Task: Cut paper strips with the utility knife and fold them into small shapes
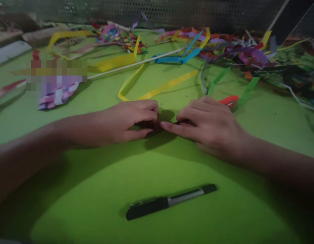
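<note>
My left hand point(131, 120) and my right hand point(210, 123) meet at the middle of the green tabletop. Fingers and thumbs pinch a small dark strip point(150, 134) between them; its middle and most of its length are hidden by the fingers. The right thumb points left, its tip close to the left fingertips. Nearer to me lies a black-capped pen point(169, 202) with a clear grey barrel, touched by neither hand. Just behind the right hand is a red-handled object point(229, 100), partly covered, so its kind is unclear.
Yellow strips point(169, 84) and a blue strip point(172, 60) lie beyond my hands, crossed by a thin white stick point(136, 63). A woven purple and pink piece point(60, 95) is at left. Tangled coloured strips point(248, 54) heap at back right, before a perforated panel point(172, 13).
</note>
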A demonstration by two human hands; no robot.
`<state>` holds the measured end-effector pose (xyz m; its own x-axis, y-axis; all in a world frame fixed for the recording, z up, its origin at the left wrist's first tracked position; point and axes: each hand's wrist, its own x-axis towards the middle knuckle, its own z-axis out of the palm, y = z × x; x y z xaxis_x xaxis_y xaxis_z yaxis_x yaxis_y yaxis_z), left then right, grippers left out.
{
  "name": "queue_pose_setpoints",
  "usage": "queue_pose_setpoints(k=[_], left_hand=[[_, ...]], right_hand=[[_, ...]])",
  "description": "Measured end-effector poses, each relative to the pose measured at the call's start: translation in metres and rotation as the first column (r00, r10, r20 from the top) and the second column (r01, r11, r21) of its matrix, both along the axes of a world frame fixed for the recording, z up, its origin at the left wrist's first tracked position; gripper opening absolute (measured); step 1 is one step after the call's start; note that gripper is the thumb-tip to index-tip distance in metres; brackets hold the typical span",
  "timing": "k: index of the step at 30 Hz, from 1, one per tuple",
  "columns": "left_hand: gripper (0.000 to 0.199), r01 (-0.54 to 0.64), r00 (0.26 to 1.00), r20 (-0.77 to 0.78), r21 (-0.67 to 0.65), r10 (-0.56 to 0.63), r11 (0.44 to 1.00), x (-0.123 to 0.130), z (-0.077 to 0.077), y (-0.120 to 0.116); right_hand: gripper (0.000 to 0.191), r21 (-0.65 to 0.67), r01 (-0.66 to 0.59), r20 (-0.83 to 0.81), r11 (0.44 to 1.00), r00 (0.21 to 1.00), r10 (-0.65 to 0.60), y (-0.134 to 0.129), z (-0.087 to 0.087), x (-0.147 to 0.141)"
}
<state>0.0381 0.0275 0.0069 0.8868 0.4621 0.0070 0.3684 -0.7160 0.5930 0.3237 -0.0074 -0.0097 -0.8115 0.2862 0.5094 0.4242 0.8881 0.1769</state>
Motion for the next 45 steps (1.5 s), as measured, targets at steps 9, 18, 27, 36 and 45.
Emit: queue_pose_setpoints(k=[9, 18, 27, 36, 45], left_hand=[[0.018, -0.006, 1.0, -0.016, -0.013, 0.005, 1.0, 0.0, 0.001, -0.001], [0.022, -0.002, 1.0, -0.012, 0.006, 0.002, 1.0, -0.001, 0.0, -0.003], [0.02, -0.003, 1.0, -0.009, 0.021, 0.003, 1.0, 0.0, -0.001, -0.002], [0.023, -0.009, 1.0, -0.012, 0.021, 0.009, 1.0, -0.001, 0.0, -0.004], [0.022, -0.02, 1.0, -0.002, 0.035, 0.02, 0.999, -0.001, 0.001, -0.004]], right_hand=[[0.036, 0.002, 0.081, 0.027, 0.997, 0.996, -0.081, -0.003, 0.0, 0.004], [0.038, -0.078, -0.006, 0.092, 0.997, 0.996, 0.013, -0.001, 0.012, 0.011], [0.042, -0.24, 0.086, 0.185, 0.967, 0.982, -0.041, 0.0, 0.019, 0.015], [0.041, -0.195, 0.114, 0.237, 0.974, 0.969, -0.066, -0.001, 0.024, 0.015], [0.034, -0.126, -0.005, 0.172, 0.992, 0.985, 0.026, 0.004, 0.028, 0.021]])
